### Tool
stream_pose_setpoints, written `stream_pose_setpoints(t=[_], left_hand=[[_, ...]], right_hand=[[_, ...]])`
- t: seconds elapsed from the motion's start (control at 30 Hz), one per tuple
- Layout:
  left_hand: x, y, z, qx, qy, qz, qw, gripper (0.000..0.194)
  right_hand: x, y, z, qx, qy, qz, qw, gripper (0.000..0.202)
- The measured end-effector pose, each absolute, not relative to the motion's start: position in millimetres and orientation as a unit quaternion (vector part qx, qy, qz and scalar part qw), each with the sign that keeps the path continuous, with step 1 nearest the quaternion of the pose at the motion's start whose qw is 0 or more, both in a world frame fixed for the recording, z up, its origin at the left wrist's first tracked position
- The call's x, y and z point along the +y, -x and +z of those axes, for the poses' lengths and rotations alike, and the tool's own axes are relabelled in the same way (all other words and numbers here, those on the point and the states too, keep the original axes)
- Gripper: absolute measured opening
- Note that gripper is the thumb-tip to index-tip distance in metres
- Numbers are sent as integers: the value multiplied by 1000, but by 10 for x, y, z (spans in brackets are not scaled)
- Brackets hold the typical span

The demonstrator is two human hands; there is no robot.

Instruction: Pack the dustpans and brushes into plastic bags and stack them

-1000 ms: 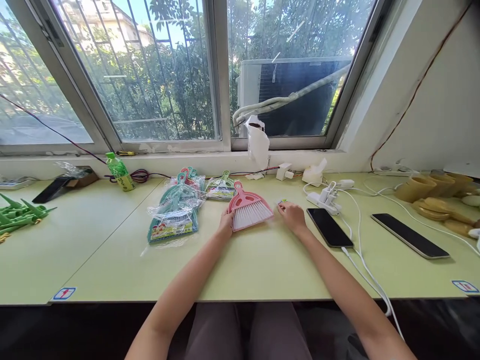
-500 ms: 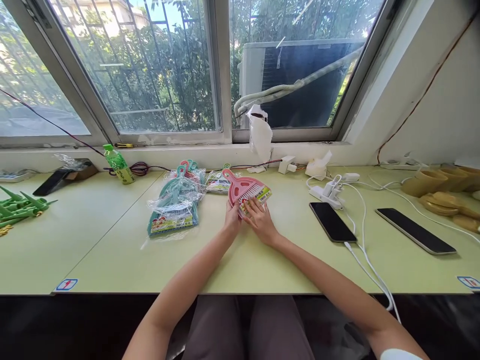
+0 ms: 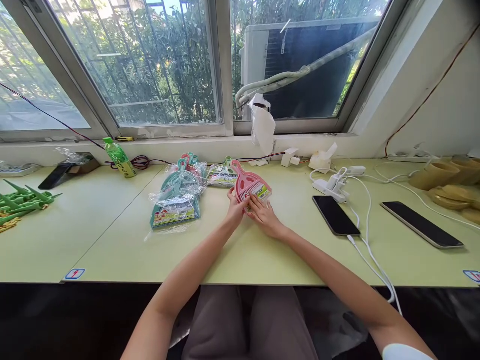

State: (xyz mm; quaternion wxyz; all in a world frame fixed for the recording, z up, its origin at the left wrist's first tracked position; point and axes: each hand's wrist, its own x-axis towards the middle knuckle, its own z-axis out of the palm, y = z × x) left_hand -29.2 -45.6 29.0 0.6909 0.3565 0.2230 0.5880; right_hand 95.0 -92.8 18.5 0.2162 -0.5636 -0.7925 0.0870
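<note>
A pink mini dustpan (image 3: 245, 181) with a white-bristled brush nested in it and a printed label stands tilted between my hands, its handle pointing up and to the left. My left hand (image 3: 237, 209) grips its lower left edge, thumb in front. Against its lower front and right side, my right hand (image 3: 264, 216) presses with the fingers close together. Left of them lies a stack of teal dustpan sets (image 3: 176, 200) in clear plastic wrap. Behind my hands is another wrapped set with a green handle (image 3: 225, 172).
A green bottle (image 3: 120, 159) stands near the window sill. To the right are a phone (image 3: 335, 215), a power strip (image 3: 330, 187), white cables and a dark flat device (image 3: 422, 225). Green pointed pieces (image 3: 22, 202) lie far left; tan cup-shaped pieces (image 3: 437, 175) sit far right.
The pink dustpan has turned slightly, its handle moving right and up. My right hand has slid lower on it, uncovering more of the label. The whole view has shifted a little.
</note>
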Motion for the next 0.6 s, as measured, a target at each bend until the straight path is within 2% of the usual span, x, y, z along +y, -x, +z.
stream_pose_setpoints(t=[0.13,0.3,0.37,0.47,0.53,0.6], left_hand=[[-498,307,337,200,-399,560,698,77],[-499,309,347,221,-389,573,687,78],[-482,323,353,234,-378,579,683,78],[-462,346,367,229,-378,582,683,80],[-459,354,370,213,-392,577,685,81],[-462,354,367,199,-406,572,684,82]], right_hand=[[-969,-1033,209,-797,558,88,213,63],[-1005,-1023,210,-796,546,86,246,62],[-998,-1014,198,-760,556,81,327,63],[-948,-1073,174,-609,584,104,527,76],[-902,-1158,157,-498,575,206,615,90],[-868,-1247,143,-416,546,322,652,100]])
